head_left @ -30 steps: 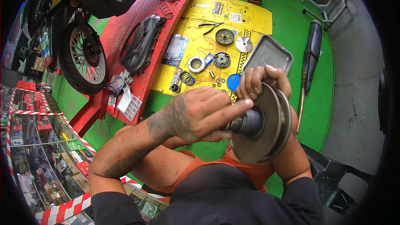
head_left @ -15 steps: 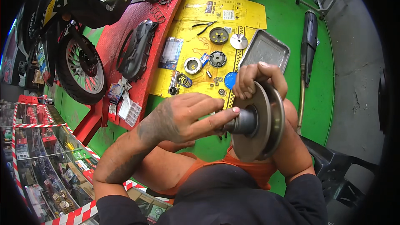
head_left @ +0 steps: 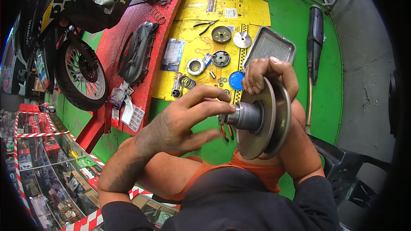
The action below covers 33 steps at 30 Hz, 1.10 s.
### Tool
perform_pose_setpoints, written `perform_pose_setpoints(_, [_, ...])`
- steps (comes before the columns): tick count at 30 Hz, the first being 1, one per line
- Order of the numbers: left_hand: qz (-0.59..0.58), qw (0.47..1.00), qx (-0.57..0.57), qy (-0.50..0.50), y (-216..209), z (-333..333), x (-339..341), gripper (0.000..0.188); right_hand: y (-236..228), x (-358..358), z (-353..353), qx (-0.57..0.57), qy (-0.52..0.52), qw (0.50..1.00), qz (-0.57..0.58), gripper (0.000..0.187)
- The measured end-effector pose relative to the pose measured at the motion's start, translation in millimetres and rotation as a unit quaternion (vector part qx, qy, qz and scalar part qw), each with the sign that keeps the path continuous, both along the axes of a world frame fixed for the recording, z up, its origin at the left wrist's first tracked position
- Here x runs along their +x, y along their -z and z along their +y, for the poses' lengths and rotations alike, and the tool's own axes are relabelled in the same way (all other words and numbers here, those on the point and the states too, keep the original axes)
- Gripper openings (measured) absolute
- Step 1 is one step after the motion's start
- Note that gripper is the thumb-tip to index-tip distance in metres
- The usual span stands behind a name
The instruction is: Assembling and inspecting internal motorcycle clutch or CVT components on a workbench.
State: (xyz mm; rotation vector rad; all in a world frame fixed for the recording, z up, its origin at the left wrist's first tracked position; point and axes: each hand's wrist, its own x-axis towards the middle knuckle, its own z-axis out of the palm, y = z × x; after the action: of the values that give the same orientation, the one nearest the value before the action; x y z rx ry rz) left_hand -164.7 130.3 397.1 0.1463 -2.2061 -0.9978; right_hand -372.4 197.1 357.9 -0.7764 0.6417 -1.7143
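My right hand (head_left: 272,76) is wrapped over the upper rim of a metal scooter drive pulley (head_left: 257,139), made of two round plates with a grey hub (head_left: 249,117) pointing left. The pulley is held above my lap, its plates nearly upright. My left hand (head_left: 184,117) is beside the hub's end with fingers stretched and the thumb apart. Its index fingertip reaches the hub's upper edge; whether it presses there I cannot tell. Below the hub lie pliers with orange handles (head_left: 227,133), partly hidden, on the green floor.
Yellow cardboard (head_left: 252,10) bears a clutch bell (head_left: 221,35), a shiny disc (head_left: 242,40), a blue spring (head_left: 187,82), pliers (head_left: 206,26) and a blue lid (head_left: 236,80). A metal tray (head_left: 274,45), an exhaust (head_left: 315,42), a red lift (head_left: 156,60) and a motorcycle wheel (head_left: 81,70) surround it.
My left hand's fingers have spread and drawn back from the hub, with the thumb now apart, showing more of the hub's end. My right hand still holds the pulley. The view has shifted slightly.
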Motion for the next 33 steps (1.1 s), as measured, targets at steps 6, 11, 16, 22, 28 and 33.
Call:
perform_pose_setpoints(6, [-0.206, 0.959, 0.195, 0.007, -10.0, -4.6, 17.8, 0.028, 3.6, 5.2, -1.4, -0.002, -0.015, 1.000, -0.013, 0.045])
perform_pose_setpoints(11, [-0.258, 0.921, 0.293, 0.010, -4.6, -3.0, 16.2, 0.028, 4.6, 4.3, 0.0, -0.009, 0.005, 1.000, 0.003, 0.044])
perform_pose_setpoints(16, [-0.101, 0.983, 0.153, 0.018, -6.6, -1.0, 8.8, 0.035, 3.3, 0.5, 0.9, -0.016, 0.010, 1.000, -0.011, 0.042])
perform_pose_setpoints(22, [-0.217, 0.958, 0.185, 0.028, -5.6, -4.5, 12.2, 0.051, 14.0, 2.1, 2.4, -0.030, 0.040, 0.998, 0.028, 0.040])
perform_pose_setpoints(28, [-0.168, 0.965, 0.191, 0.058, -9.2, -7.2, 18.4, 0.060, 6.8, -0.7, 1.7, -0.029, 0.024, 0.999, 0.002, 0.041])
perform_pose_setpoints(33, [-0.175, 0.957, 0.229, 0.036, -9.2, -2.5, 14.6, 0.058, 7.5, 0.0, 1.7, -0.021, 0.012, 1.000, 0.004, 0.043])
